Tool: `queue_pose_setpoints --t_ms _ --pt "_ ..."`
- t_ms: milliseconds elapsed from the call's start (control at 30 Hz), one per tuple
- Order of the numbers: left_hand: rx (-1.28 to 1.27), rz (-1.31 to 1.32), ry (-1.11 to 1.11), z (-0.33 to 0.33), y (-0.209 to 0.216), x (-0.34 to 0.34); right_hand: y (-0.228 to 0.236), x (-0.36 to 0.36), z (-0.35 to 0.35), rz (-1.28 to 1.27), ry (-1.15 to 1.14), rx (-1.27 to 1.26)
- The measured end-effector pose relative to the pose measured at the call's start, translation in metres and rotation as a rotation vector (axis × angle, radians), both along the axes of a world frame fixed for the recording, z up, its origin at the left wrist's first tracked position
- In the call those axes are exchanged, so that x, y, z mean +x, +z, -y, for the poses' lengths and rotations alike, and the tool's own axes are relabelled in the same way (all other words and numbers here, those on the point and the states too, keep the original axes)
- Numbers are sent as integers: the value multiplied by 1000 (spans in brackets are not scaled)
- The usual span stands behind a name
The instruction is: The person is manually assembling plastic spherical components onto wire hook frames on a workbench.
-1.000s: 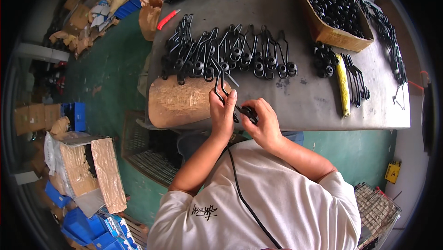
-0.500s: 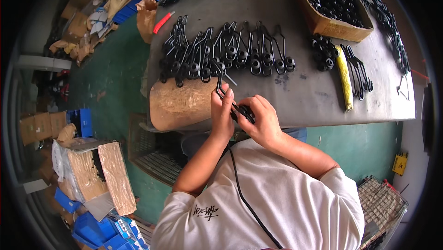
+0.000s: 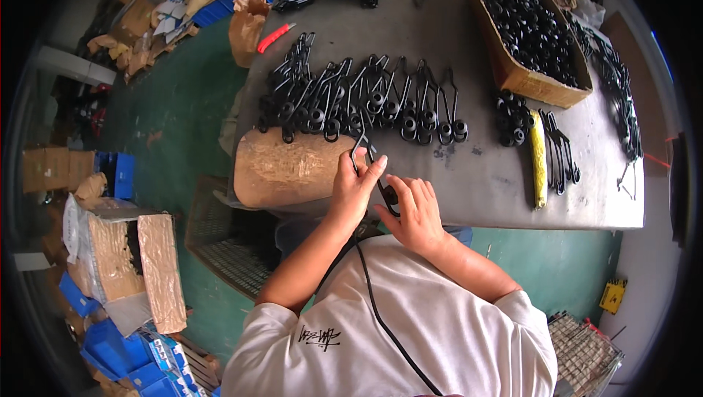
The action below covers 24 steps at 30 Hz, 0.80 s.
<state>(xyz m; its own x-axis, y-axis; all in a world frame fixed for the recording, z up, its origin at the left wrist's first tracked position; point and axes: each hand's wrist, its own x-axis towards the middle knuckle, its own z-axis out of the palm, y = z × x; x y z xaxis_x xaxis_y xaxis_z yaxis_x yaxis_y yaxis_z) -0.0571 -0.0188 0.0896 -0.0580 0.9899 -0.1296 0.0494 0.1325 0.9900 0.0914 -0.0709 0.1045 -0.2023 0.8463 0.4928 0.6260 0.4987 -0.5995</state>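
My left hand (image 3: 354,186) is closed around a bent black metal rod (image 3: 356,154), whose upper end points away toward the table. At the rod's near end sits a black round piece (image 3: 391,195), between the thumb and fingers of my right hand (image 3: 416,214). Both hands are in front of the table's near edge. Beyond them, a row of bent black rods with round black pieces (image 3: 337,108) lies across the table. A brown sheet (image 3: 293,170) covers the table's near left corner, beside my left hand.
A cardboard box of black rings (image 3: 505,64) stands at the back right of the table (image 3: 483,184). Nearer lie loose black rings (image 3: 514,119), a yellow wrapped roll (image 3: 538,166) and several rods (image 3: 560,151). A red-handled knife (image 3: 272,38) lies at the far left.
My right hand's fingers have loosened and spread a little around the round piece, and more of it shows. The view has shifted, so the table appears lower.
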Motion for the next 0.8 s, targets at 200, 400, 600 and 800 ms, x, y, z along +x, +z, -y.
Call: queue_pose_setpoints --t_ms 200,400,600,800 --pt "-19 -36 -29 2 4 4 -5 5 -2 122 0 99" --pt "-20 -152 -87 0 -2 4 -22 5 -7 65 8 144" --pt "273 -287 -137 -27 14 -3 -17 2 -50 -105 -148 134" --pt "752 -514 19 -30 36 -2 -35 -1 -145 91 -407 100"
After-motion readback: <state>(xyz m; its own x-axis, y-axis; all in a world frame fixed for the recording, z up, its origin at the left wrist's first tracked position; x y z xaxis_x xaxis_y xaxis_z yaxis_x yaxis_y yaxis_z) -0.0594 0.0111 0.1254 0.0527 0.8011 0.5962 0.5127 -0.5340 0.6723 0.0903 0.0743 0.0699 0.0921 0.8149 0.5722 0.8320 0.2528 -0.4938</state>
